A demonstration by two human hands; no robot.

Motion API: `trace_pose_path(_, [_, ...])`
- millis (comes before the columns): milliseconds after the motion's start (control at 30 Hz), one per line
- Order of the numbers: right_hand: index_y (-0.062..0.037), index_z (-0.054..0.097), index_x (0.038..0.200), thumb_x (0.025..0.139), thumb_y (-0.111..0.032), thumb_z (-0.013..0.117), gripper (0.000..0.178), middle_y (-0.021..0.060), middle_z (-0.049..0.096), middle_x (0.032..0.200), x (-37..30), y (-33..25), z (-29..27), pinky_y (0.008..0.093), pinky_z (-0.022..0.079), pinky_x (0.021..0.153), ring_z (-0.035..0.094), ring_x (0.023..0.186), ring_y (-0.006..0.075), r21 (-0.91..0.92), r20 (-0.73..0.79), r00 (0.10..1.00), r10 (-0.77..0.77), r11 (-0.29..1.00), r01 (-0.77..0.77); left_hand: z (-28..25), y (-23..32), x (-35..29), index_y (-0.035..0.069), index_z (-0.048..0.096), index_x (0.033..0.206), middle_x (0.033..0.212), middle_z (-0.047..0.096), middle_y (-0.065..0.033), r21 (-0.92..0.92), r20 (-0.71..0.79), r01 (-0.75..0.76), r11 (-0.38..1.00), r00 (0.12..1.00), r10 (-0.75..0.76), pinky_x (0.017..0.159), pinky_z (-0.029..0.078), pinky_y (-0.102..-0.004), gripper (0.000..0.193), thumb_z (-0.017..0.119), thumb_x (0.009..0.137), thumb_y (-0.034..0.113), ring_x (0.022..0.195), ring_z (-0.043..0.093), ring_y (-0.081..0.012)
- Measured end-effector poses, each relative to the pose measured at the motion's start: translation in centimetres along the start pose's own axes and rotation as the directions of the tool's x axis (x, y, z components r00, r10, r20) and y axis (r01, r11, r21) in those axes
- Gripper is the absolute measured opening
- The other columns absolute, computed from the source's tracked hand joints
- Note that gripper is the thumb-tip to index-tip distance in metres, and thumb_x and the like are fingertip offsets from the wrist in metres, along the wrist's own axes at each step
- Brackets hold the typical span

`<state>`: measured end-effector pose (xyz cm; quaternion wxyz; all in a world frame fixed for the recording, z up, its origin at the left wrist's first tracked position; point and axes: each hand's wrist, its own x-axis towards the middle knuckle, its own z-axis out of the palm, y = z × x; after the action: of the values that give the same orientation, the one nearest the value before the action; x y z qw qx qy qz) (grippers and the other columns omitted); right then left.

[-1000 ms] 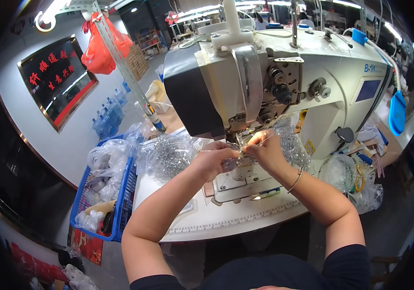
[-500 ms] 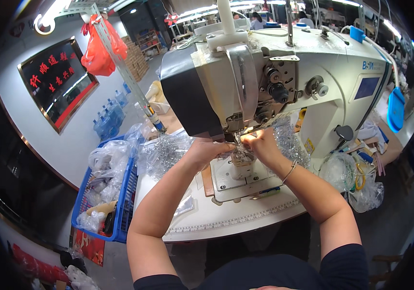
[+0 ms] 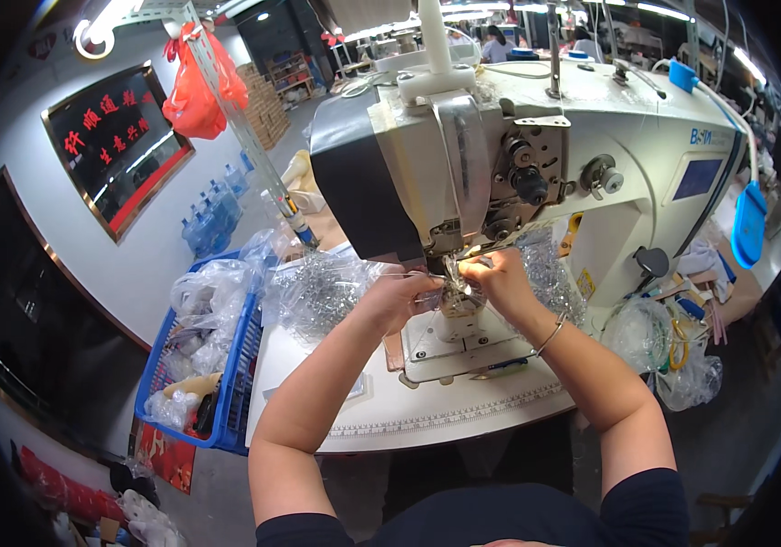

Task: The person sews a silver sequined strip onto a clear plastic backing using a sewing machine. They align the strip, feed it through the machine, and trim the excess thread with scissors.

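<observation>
Clear plastic [image 3: 429, 301], which looks light, bendy and slippery and best held by its edges, sits under the machine [image 3: 625, 132], the left hand [image 3: 394, 299] closed in a pinch on it, the right hand [image 3: 501, 279] likewise closed, seemingly pinching its other side.

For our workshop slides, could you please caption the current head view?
Left hand holding clear material, right hand close by, at a white sewing machine; blue basket at left.
</observation>
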<state>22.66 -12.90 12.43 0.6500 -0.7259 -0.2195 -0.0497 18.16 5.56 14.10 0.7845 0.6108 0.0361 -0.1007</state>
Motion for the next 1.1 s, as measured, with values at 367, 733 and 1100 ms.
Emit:
trace_pose_path(367, [0.0062, 0.063, 0.067, 0.071, -0.015, 0.064, 0.021, 0.0018, 0.055, 0.052, 0.0, 0.4, 0.0, 0.0255, 0.039, 0.050, 0.047, 0.051, 0.0064, 0.036, -0.007, 1.000, -0.025, 0.999, 0.025, -0.1, -0.6, -0.6, 0.000, 0.053, 0.103, 0.096, 0.062, -0.0111, -0.128, 0.110, 0.025, 0.991, 0.994, -0.011, 0.082, 0.054, -0.0373, 0.020, 0.058, 0.084, 0.005, 0.088, 0.063, -0.0203])
trace_pose_path(733, [0.0065, 0.066, 0.074, 0.072, -0.014, 0.064, 0.021, 0.0038, 0.057, 0.054, -0.5, -0.3, 0.0, 0.0255, 0.040, 0.051, 0.049, 0.053, 0.0068, 0.001, -0.035, 0.999, 0.001, 1.000, -0.001, 0.9, 1.0, -0.9, 0.003, 0.054, 0.104, 0.094, 0.062, -0.0061, -0.073, 0.048, 0.001, 0.997, 0.999, 0.002, 0.079, 0.054, -0.0356, 0.029, 0.062, 0.077, -0.006, 0.087, 0.063, -0.0178])
trace_pose_path(1100, [0.0067, 0.066, 0.075, 0.073, -0.013, 0.062, 0.020, 0.0078, 0.058, 0.054, -0.5, -0.5, 0.1, 0.0270, 0.040, 0.052, 0.052, 0.053, 0.0101, -0.040, -0.042, 0.999, -0.004, 0.999, 0.002, 0.6, 1.2, -0.8, 0.002, 0.054, 0.110, 0.100, 0.061, -0.0068, -0.039, 0.064, 0.004, 0.999, 0.998, -0.001, 0.077, 0.054, -0.0345, 0.033, 0.062, 0.078, -0.005, 0.088, 0.063, -0.0186])
